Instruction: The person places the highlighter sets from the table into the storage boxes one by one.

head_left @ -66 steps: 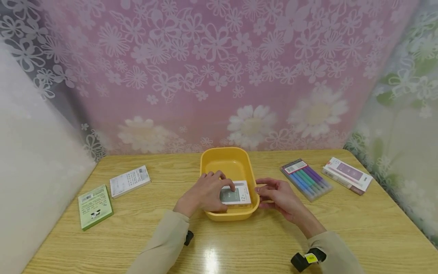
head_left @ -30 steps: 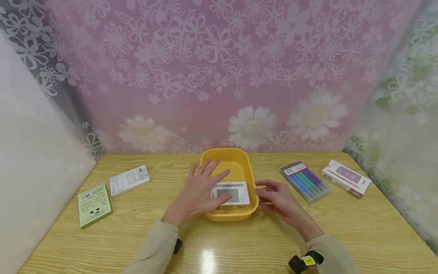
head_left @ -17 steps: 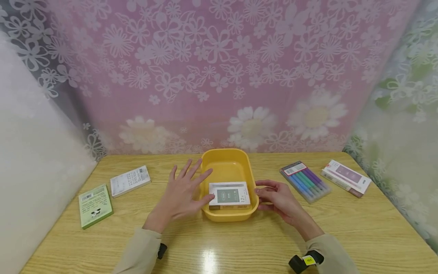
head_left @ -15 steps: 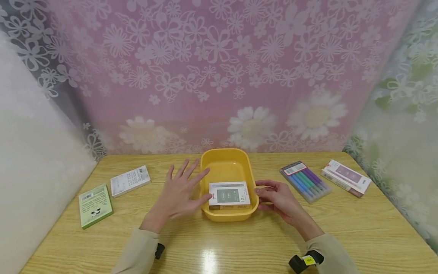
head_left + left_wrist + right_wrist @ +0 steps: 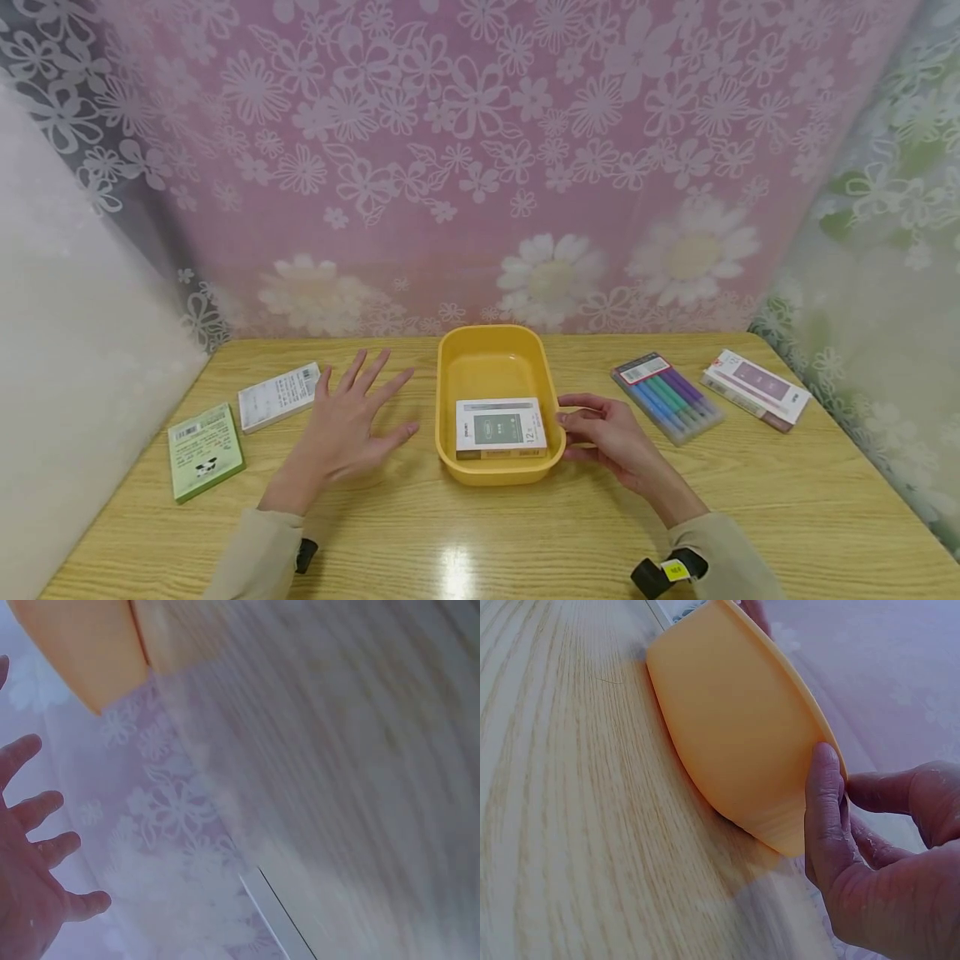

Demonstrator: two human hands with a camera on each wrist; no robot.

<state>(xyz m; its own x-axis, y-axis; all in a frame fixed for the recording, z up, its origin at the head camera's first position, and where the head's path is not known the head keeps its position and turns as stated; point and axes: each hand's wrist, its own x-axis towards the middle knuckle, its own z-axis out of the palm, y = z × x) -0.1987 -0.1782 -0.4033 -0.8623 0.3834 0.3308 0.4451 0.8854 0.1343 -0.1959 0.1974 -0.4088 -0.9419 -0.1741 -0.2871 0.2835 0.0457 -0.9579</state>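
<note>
The yellow plastic tray [image 5: 495,477] stands in the middle of the wooden table. Inside, at its near end, lies a white pen box [image 5: 498,427] with a grey-green panel and a "12" on it. My right hand [image 5: 609,440] holds the tray's right rim, thumb on the edge and a finger along the outer wall [image 5: 739,720] in the right wrist view. To the left of the tray hovers my left hand [image 5: 341,429], fingers spread and nothing in it. Its fingertips overlap the corner of a white box [image 5: 276,398] with a barcode in the head view.
A green box [image 5: 206,454] with a cow picture lies at the far left. Right of the tray are a clear case of coloured pens [image 5: 667,398] and a white box with a purple panel [image 5: 756,390]. A flowered curtain [image 5: 480,167] hangs behind the table.
My left hand has let go of the pen box in the tray, spread its fingers and moved left, off the tray and towards the white box. The right hand has stayed at the rim.
</note>
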